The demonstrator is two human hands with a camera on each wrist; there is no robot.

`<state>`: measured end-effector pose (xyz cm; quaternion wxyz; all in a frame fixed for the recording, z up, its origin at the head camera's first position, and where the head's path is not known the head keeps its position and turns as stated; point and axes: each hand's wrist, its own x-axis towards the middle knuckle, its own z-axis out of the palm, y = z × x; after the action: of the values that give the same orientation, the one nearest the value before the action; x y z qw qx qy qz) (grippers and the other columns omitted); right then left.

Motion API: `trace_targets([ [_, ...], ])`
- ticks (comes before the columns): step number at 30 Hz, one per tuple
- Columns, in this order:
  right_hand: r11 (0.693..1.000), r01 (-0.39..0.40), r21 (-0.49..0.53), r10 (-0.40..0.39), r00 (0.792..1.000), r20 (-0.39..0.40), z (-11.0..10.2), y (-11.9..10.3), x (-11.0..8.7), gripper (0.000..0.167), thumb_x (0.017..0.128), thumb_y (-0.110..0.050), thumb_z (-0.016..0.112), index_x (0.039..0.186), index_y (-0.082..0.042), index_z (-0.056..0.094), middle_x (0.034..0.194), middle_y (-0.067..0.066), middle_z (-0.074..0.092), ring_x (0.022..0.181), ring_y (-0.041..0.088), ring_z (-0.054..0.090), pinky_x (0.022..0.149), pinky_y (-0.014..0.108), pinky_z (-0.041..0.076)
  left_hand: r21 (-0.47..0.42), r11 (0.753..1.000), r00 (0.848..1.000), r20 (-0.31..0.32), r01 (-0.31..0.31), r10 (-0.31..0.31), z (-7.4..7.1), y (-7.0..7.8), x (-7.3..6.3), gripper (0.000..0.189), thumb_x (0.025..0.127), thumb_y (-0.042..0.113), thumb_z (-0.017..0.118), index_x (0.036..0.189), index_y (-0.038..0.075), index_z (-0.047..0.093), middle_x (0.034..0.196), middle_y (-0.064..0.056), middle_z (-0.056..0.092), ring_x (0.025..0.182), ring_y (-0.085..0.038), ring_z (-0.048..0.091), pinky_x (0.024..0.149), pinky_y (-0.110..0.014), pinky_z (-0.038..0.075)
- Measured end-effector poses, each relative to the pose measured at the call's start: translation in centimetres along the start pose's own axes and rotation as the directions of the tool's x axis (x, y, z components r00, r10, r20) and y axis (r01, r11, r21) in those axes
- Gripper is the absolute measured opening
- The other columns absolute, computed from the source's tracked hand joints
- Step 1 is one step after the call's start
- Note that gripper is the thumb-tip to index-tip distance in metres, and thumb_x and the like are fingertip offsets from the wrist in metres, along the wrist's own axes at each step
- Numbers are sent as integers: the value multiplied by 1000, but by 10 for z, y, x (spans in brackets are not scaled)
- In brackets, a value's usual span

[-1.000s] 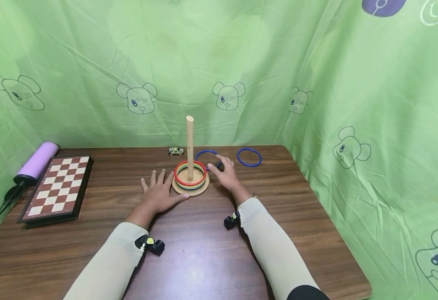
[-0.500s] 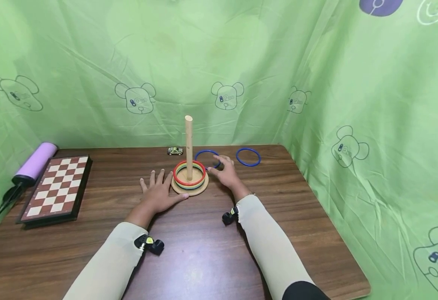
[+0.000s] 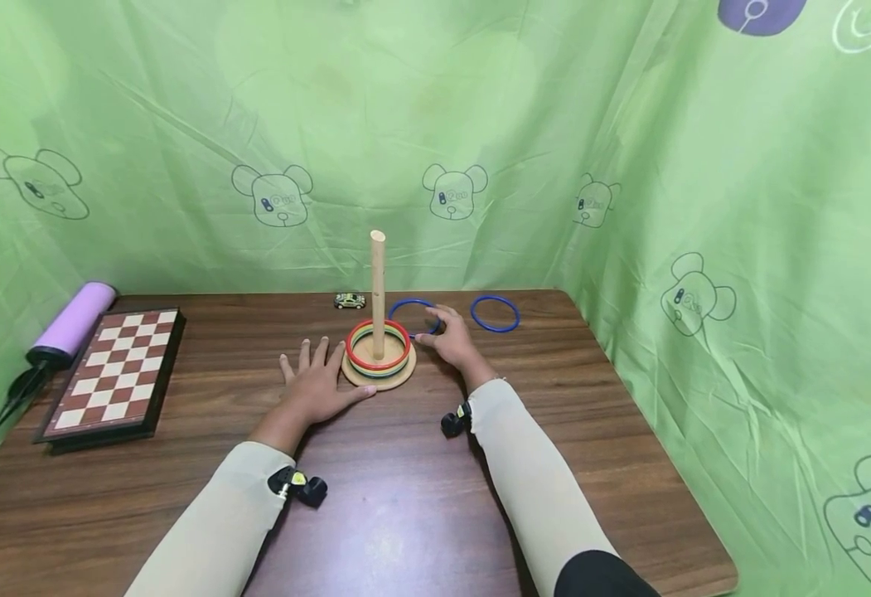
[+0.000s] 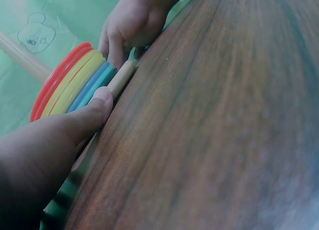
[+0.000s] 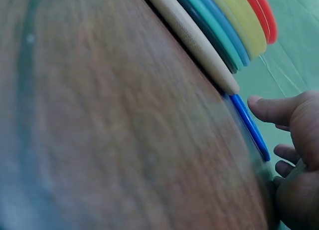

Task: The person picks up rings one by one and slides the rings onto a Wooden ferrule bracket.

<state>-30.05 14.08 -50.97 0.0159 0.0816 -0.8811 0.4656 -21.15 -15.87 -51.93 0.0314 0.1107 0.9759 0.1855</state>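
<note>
A wooden peg [image 3: 379, 290] rises from a round wooden base [image 3: 360, 381], with a red ring [image 3: 348, 348] on top of a stack of yellow, blue and green rings [image 5: 229, 28] around it. My left hand [image 3: 314, 393] lies at the base's left side, fingers spread, its thumb on the base's front edge. Behind the base, to its right, a blue ring [image 3: 398, 305] lies flat on the table. My right hand [image 3: 453, 340] is at that ring's right side, thumb and fingers apart; in the right wrist view the thumb tip is close to the ring.
A second blue ring [image 3: 495, 328] lies at the back right of the brown table [image 3: 554, 431]. A toy car [image 3: 350, 301] stands near the back edge. On the left are a chessboard [image 3: 118, 365] and a purple hand pump [image 3: 75, 319]. Green curtains [image 3: 375, 124] surround the table.
My right hand has shifted slightly, its thumb and fingers coming a little closer together near the blue ring. My left hand and the stacked rings stay where they were.
</note>
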Motion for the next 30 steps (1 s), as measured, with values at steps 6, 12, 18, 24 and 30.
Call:
trace_targets([
  [6, 998, -20, -62, 23, 999, 42, -3, 0, 5, 76, 95, -22, 87, 162, -8, 53, 179, 16, 33, 168, 43, 26, 135, 58, 30, 3, 1000, 1000, -8, -2, 2, 0, 1, -1, 125, 87, 95, 55, 174, 9, 28, 180, -30, 15, 166, -62, 2, 122, -89, -8],
  [12, 979, -52, -196, 70, 994, 86, -5, 2, 14, 78, 95, -31, 87, 164, -17, 52, 181, 13, 29, 170, 42, 20, 136, 66, 19, -4, 1000, 1000, -5, 1, -1, 3, 2, -1, 124, 87, 93, 57, 174, 10, 28, 181, -29, 15, 167, -61, 1, 123, -88, -9],
  [18, 970, -33, -241, 64, 991, 121, -7, 0, 20, 78, 95, -37, 87, 163, -18, 54, 181, 13, 29, 170, 42, 19, 136, 70, 10, -5, 1000, 1000, -5, 6, -6, 2, 1, 0, 124, 87, 93, 57, 174, 10, 27, 181, -29, 14, 167, -60, 0, 123, -88, -10],
  [24, 964, -29, -263, 71, 986, 151, -7, -2, 23, 77, 96, -39, 86, 163, -21, 54, 182, 11, 27, 171, 42, 16, 135, 73, 5, -4, 1000, 1000, -5, 4, -4, 1, 2, -1, 124, 87, 94, 56, 174, 10, 28, 181, -29, 14, 167, -60, 1, 123, -88, -9],
  [30, 957, -13, -291, 65, 983, 172, -7, -2, 23, 76, 97, -42, 84, 163, -21, 54, 182, 9, 27, 172, 39, 15, 134, 75, 4, -1, 1000, 1000, -1, 6, -6, 1, 1, 0, 124, 87, 95, 55, 174, 10, 27, 181, -29, 14, 167, -60, 1, 123, -88, -10],
])
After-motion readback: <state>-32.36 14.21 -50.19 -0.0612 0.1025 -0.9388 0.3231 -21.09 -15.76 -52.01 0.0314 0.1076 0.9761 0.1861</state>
